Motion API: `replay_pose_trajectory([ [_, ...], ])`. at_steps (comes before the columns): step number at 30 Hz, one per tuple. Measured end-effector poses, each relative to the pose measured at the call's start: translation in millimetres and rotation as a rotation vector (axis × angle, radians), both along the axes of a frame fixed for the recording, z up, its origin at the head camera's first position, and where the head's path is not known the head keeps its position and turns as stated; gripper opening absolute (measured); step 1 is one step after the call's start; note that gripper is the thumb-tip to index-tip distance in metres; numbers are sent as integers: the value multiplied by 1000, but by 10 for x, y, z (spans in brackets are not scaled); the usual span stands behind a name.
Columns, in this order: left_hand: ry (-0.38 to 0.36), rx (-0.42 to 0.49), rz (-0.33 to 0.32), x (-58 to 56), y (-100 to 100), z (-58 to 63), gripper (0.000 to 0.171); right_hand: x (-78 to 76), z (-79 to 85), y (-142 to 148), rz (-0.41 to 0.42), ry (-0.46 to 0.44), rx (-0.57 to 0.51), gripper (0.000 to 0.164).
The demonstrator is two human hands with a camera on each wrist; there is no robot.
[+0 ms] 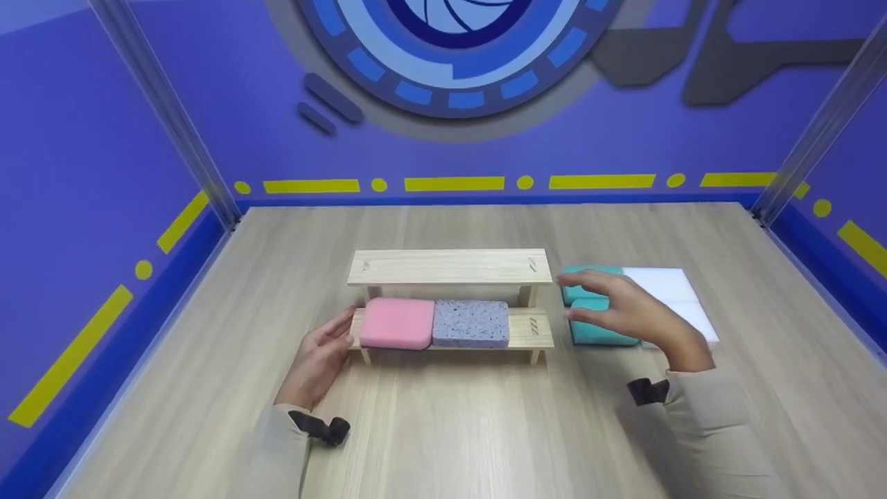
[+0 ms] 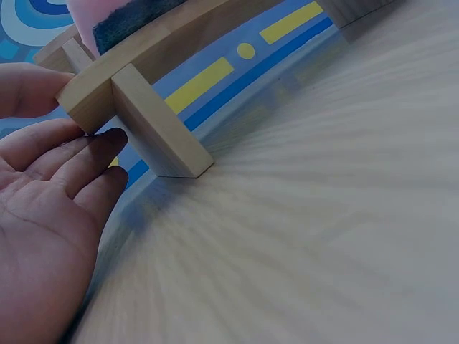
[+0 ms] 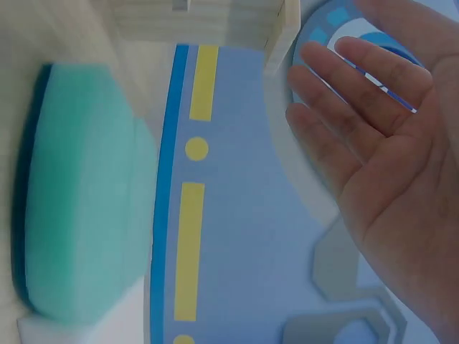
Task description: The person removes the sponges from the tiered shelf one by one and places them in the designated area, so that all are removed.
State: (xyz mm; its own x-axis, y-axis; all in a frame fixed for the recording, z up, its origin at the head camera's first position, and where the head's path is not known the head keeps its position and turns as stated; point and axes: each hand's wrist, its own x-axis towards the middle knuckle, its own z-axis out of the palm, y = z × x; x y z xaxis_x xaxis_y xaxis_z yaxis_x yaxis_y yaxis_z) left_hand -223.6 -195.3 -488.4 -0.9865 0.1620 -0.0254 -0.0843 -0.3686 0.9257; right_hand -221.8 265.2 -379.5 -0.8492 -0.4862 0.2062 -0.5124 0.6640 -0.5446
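My left hand [image 1: 319, 357] was clamped on the left end of the lower shelf [image 1: 530, 329], about mid-counter [image 1: 443, 430]. My right hand [image 1: 629, 312] held nothing: thumb and fingers apart, hovering over the two teal sponges [image 1: 603, 337]. No contact that I could see. Lower shelf carried the pink sponge [image 1: 397, 324] at its left end, grey speckled sponge [image 1: 471, 324] right beside it, stopping short of the right end. Upper shelf [image 1: 449, 267] stood behind, nearer the counter's far edge. Teal pair lay right of the shelves; white blocks [image 1: 662, 281] sat against them, on the side toward the counter's right edge. Patterned wall [image 1: 457, 152] past the far edge.

My read: shelf part-loaded, step in hand was steadying it. Next move probably called for left holding firm, right either squaring the shelf's right end or pinching a teal sponge; couldn't tell which.
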Motion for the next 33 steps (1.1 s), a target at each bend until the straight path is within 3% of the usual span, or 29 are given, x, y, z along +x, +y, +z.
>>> replay_pose_trajectory([
  [10, -3, -24, -4, -17, 48, -7, 61, -27, 13, -323, 112, -86, -4, 51],
  [14, -10, -28, -11, -23, 58, -17, 61, -40, -10, -420, 142, -72, 35, 54],
  [20, -3, -15, -3, -23, 29, -18, 61, -70, -24, -576, 162, -37, 58, 56],
  [33, 12, -2, -8, -4, -16, -18, 61, -93, -48, -918, 188, -126, 135, 59],
])
